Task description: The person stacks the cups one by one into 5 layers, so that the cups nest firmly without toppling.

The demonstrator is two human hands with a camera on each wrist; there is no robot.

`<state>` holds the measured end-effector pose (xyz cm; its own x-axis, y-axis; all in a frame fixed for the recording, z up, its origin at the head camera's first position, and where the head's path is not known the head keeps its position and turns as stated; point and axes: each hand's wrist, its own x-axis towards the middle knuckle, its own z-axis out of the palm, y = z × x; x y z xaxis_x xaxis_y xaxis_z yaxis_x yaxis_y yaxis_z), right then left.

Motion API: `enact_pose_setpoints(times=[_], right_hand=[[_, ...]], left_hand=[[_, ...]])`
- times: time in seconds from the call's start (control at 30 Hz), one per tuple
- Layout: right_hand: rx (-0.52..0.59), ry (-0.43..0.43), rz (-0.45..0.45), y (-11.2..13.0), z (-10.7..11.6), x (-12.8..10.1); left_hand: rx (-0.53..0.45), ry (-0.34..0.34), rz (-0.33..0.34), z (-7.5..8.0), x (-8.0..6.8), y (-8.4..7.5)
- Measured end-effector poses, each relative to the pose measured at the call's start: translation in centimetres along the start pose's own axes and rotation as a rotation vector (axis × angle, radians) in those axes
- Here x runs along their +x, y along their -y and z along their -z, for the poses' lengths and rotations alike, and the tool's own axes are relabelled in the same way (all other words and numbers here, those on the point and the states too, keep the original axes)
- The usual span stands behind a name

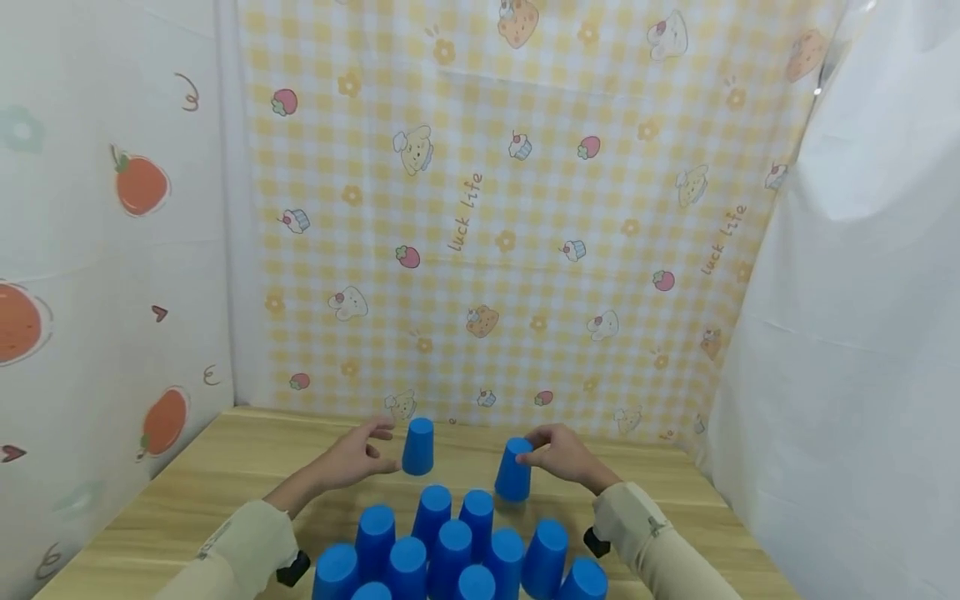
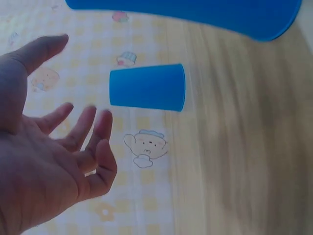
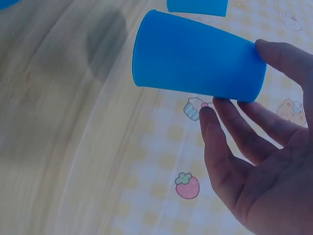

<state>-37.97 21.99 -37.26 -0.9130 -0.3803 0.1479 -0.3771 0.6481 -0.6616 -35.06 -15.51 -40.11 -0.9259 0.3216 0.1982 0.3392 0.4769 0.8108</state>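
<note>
My right hand (image 1: 564, 454) pinches an upside-down blue cup (image 1: 513, 472) near its closed end, thumb on one side and fingers on the other. In the right wrist view that same cup (image 3: 195, 56) has its shadow on the wood apart from it, so it looks lifted. Another upside-down blue cup (image 1: 418, 447) stands farther left on the table. Beside it my left hand (image 1: 352, 457) is spread with thumb and fingers apart. The left wrist view shows a gap between those fingers and the cup (image 2: 147, 87).
Several more upside-down blue cups (image 1: 452, 550) stand in a cluster at the table's near side, between the forearms. The wooden table (image 1: 217, 467) meets a checked cloth (image 1: 465, 275) at the back. White sheets (image 1: 847, 333) hang at both sides.
</note>
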Motion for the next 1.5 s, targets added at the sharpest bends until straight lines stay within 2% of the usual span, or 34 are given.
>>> enact_pose_setpoints(times=[0.17,0.3,0.47,0.7,0.93,1.1,1.3,1.5], right_hand=[[-0.022,-0.027,-0.017,0.5,-0.2,0.3],[-0.016,-0.042,-0.024,1.0,-0.3,0.5],[-0.028,-0.054,-0.045,1.7,-0.5,0.9],[-0.028,-0.06,-0.073,2.3,-0.8,1.6],[-0.011,-0.046,-0.098,2.4,-1.1,2.4],[0.004,-0.035,-0.105,2.5,-1.5,2.8],[0.012,-0.018,-0.116,3.1,-2.1,3.3],[0.033,-0.012,-0.123,3.2,-2.8,3.7]], left_hand=[[-0.058,0.115,-0.029,-0.2,-1.0,-0.4],[-0.093,0.178,-0.06,-0.1,-1.2,-0.4],[-0.111,0.261,-0.123,0.1,-1.6,-0.1],[-0.188,0.406,-0.12,0.6,-2.3,0.7],[-0.216,0.554,-0.169,0.9,-3.0,1.6],[-0.205,0.606,-0.18,1.0,-2.9,1.6],[-0.181,0.623,-0.191,1.1,-3.0,1.9],[-0.207,0.639,-0.191,1.4,-3.1,2.4]])
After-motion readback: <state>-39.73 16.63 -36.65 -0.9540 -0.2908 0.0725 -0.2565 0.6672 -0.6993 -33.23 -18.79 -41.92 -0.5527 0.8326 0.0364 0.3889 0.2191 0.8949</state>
